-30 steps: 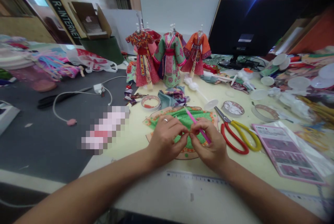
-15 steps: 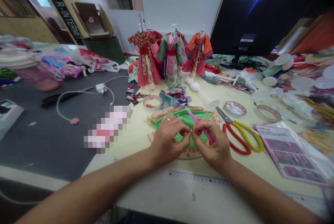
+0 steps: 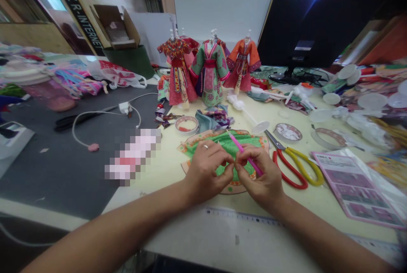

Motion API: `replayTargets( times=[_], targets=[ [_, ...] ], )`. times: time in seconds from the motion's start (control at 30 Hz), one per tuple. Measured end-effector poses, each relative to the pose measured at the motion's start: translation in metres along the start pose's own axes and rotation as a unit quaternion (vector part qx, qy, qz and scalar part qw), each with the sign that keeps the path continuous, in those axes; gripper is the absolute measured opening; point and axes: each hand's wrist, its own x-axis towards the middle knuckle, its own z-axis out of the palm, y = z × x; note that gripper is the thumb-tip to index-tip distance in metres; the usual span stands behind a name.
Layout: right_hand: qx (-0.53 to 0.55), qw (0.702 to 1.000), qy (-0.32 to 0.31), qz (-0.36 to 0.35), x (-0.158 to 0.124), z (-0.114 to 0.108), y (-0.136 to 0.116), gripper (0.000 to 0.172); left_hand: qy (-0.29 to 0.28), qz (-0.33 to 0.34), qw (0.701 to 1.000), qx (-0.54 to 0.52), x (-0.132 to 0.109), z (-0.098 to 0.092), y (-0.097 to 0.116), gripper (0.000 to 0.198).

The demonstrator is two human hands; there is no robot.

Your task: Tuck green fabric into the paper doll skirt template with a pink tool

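Note:
My right hand (image 3: 259,172) grips a slim pink stick (image 3: 242,151), which slants up and left across a green patterned fabric piece (image 3: 227,146). That fabric lies on a shaped paper backing with an orange border (image 3: 230,188). My left hand (image 3: 208,169) rests curled over the fabric, its fingertips almost meeting those of my right hand. Whether those fingertips pinch something small is hidden. Red-and-yellow-handled scissors (image 3: 297,169) lie to the right of my right hand, apart from it.
Three dressed dolls on stands (image 3: 210,71) stand behind the work. Nearby are a tape roll (image 3: 186,124), a printed booklet (image 3: 356,190), a ruler (image 3: 244,217), and a dark mat (image 3: 63,175) with a cable at left. Scraps and plastic discs crowd the right.
The whole scene has shifted slightly right and up in view. My hands and the pink stick keep nearly the same grip over the green fabric.

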Motion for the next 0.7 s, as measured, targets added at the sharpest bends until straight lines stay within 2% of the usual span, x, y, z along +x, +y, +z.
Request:
replayTargets(
  times=[0.4,0.7],
  targets=[
    [0.018,1.000,-0.003,0.008,0.0014,-0.0005,0.0007,0.021,0.007,-0.008,1.000,-0.012,0.0004,0.0012,-0.0011,0.008],
    [0.059,0.996,-0.008,0.070,-0.0016,0.0003,0.0018,0.021,0.038,0.062,0.996,0.049,0.0007,0.0010,-0.0014,0.007]
  ],
)
